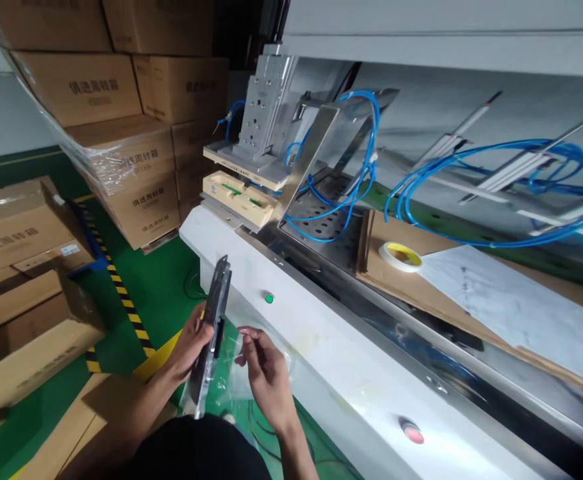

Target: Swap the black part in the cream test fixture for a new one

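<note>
My left hand is closed around a long, dark, flat part that I see nearly edge-on, tilted upright in front of my body. Just right of it, my right hand pinches the edge of a clear plastic bag, thumb against fingers. The thin film hangs between both hands, and the floor shows through it. Whether the lower end of the dark part sits inside the bag I cannot tell. Ahead stands a press fixture with a cream-coloured lower block beneath a metal upper plate.
A white machine front with a green button and a red button runs along my right. Blue air hoses, a tape roll and a paper sheet lie behind it. Cardboard boxes are stacked at left; open cartons stand nearer.
</note>
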A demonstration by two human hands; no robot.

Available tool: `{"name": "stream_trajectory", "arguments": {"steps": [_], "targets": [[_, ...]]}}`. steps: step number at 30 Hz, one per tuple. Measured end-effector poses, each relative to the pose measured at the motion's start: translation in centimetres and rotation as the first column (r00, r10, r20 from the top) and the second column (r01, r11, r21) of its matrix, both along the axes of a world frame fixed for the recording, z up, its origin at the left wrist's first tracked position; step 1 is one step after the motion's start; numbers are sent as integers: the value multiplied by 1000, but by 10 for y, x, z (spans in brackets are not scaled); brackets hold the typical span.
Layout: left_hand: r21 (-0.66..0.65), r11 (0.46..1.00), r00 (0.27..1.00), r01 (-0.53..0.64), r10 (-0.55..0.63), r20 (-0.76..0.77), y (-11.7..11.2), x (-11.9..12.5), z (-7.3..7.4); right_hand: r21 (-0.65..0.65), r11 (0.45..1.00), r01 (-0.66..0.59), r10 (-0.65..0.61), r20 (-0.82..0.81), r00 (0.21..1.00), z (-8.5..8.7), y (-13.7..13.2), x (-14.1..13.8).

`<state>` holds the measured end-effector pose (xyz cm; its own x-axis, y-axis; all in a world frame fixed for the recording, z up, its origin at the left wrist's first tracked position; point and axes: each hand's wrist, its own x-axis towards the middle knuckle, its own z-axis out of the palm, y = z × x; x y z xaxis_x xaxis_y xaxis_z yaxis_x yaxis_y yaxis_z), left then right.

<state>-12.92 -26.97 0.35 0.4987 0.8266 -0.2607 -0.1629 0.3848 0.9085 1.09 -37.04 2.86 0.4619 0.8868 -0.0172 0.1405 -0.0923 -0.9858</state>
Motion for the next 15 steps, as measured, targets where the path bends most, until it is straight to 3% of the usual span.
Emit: {"name": "stream_trajectory", "arguments": {"steps": [2, 5, 8, 13, 15], "targets": [[-22, 996, 995, 87, -86, 45, 2, -3, 1, -19, 1000, -18, 19, 39, 999, 5, -6, 0], [-180, 961, 970, 212, -184, 159, 3, -10, 0, -69, 998, -1, 2, 5, 1000, 7, -16, 2], [-322, 910, 946, 263, -176, 274, 3, -16, -6, -122, 991, 47, -56, -69, 996, 5, -26, 1], [-394, 903, 978, 168, -204, -50, 4, -15, -12, -156, 986, 65, -83, -111, 990, 1, -38, -3], [-441, 876, 972, 194, -231, -32, 10, -17, -12, -159, 978, 132, -156, -151, 976, 0, -41, -2]]}}
